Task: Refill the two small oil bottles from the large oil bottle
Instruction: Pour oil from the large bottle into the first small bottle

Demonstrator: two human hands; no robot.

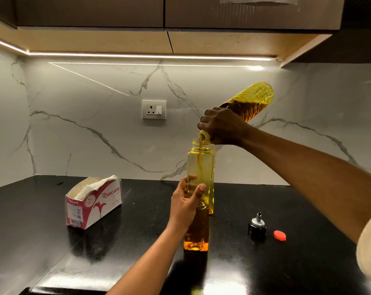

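Right grip (223, 126) wrapped round large oil bottle (252, 99), tilted over small oil bottle (199, 167); latter clasped by left grip (184, 201).

White marble backsplash (95, 92) with grey veins, switched wall socket (154, 109) set mid-wall. LED strip (150, 56) lit under dark upper cabinets (95, 11). Glossy black countertop (42, 241) below, reflecting the light.

Large bottle (251, 102) tilted over small bottle (200, 166)
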